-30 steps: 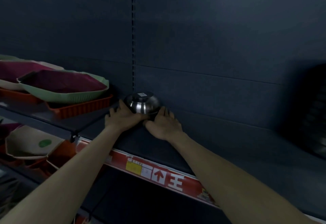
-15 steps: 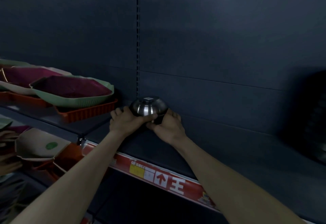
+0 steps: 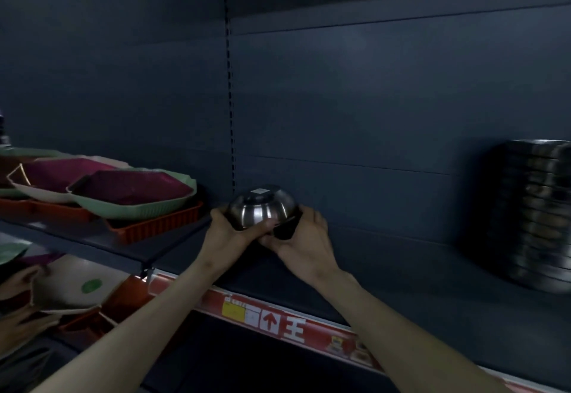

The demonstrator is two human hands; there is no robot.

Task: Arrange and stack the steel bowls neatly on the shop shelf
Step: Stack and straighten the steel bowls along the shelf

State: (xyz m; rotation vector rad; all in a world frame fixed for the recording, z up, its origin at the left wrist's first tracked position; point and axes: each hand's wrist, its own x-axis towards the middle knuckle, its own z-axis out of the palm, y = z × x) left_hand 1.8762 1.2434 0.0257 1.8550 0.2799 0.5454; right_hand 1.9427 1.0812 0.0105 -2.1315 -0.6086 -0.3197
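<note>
My left hand grips the upturned bowl at its 9 o'clock, right hand at 3, at the back of the shelf. The bowl stack is well apart at 3 o'clock, so the right hand is nearer.

Head camera looks forward, slightly down, close on the dark shelf.
</note>
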